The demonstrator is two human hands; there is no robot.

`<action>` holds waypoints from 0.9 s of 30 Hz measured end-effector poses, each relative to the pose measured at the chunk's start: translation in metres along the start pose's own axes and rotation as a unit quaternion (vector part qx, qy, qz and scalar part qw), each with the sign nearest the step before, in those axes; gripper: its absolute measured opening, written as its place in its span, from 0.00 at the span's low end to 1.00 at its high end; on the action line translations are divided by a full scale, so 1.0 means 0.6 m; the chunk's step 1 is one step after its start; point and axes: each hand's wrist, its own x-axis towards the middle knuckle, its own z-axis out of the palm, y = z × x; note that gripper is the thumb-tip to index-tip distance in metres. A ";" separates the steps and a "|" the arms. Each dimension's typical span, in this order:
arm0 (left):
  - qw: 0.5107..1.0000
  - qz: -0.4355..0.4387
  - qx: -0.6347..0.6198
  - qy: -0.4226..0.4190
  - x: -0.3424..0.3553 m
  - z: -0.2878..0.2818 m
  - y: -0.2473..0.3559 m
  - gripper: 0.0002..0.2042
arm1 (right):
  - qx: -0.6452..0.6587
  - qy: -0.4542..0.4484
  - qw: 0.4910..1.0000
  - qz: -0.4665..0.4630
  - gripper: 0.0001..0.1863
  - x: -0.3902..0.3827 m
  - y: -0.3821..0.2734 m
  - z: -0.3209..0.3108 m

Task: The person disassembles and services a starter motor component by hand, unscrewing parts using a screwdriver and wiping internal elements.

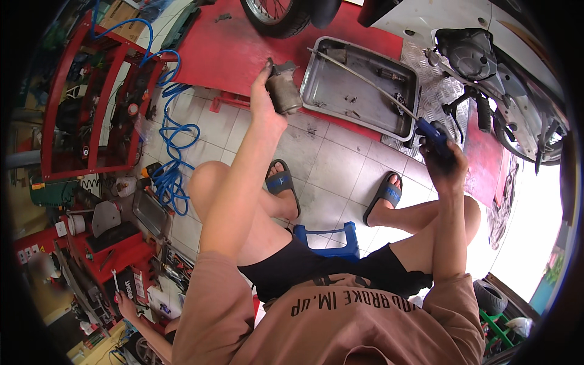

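Observation:
My left hand (263, 100) is wrapped round a dull grey metal cylinder with a bracket at one end, which looks like a starter motor (284, 91). It is held up beside the left edge of a metal tray (359, 126). My right hand (447, 161), darkened with grime, grips the blue handle of a long screwdriver (429, 129). The thin shaft slants across above the tray and reaches past its far left corner. Several small metal parts (351, 99) lie in the tray, with a dark cylindrical part (389, 74) near its far right side.
The tray stands on a red lift platform (207, 55), with a motorcycle (486, 67) behind and to the right. A coiled blue hose (173, 179) hangs by a red shelf rack (91, 109) at left. At lower left, another person's hand (126, 306) holds a wrench (115, 281). A blue stool (331, 240) is beneath me.

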 end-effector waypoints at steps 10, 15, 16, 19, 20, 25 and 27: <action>0.989 -0.101 -0.112 -0.007 0.001 -0.019 0.001 0.27 | -0.094 -0.076 0.988 0.101 0.37 -0.007 0.040 0.041; 0.992 -0.069 -0.106 0.010 -0.013 0.012 0.011 0.26 | -0.188 -0.057 0.975 0.105 0.42 -0.005 0.044 0.055; 0.994 -0.059 -0.093 0.018 -0.014 0.013 0.011 0.26 | -0.208 -0.060 0.970 0.108 0.42 -0.004 0.044 0.056; 0.994 -0.048 -0.102 0.014 -0.005 0.008 0.007 0.26 | -0.263 -0.054 0.955 0.123 0.41 -0.004 0.046 0.059; 0.991 -0.060 -0.116 0.018 -0.007 0.009 0.005 0.26 | -0.272 -0.048 0.954 0.119 0.39 -0.005 0.050 0.059; 0.984 -0.085 -0.152 0.030 -0.015 0.016 0.002 0.27 | -0.312 -0.022 0.944 0.110 0.33 -0.007 0.068 0.052; 0.987 -0.086 -0.127 0.038 -0.021 0.022 0.006 0.25 | -0.309 -0.013 0.946 0.097 0.30 -0.012 0.075 0.064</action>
